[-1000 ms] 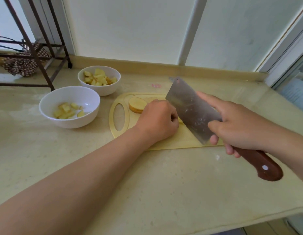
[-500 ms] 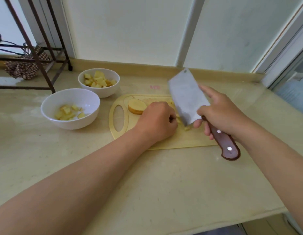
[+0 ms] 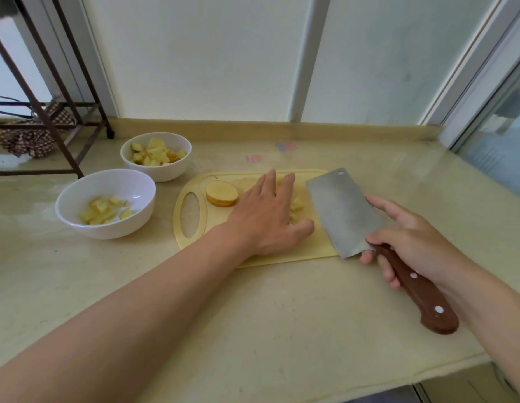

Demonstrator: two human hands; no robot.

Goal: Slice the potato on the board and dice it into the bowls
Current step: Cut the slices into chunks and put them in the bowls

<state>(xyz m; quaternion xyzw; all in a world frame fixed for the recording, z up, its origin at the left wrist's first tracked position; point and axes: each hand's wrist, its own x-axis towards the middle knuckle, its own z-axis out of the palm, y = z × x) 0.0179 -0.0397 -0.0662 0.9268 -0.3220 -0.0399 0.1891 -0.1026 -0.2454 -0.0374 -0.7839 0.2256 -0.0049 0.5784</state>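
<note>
The left grip (image 3: 270, 216), fingers straight and released, lies flat over diced pieces (image 3: 297, 204) on the board (image 3: 212, 228). The right grip (image 3: 410, 245) grasps the handle of a cleaver (image 3: 340, 210), its blade tilted at the board's right end. A stack of potato slices (image 3: 221, 193) sits uncut at the board's far left. Left on the surface (image 3: 253, 315), the far bowl (image 3: 162, 173) is well filled and the near bowl (image 3: 107, 231) holds few cubes. The job looks past halfway, with this batch to move and the stack left to dice.
</note>
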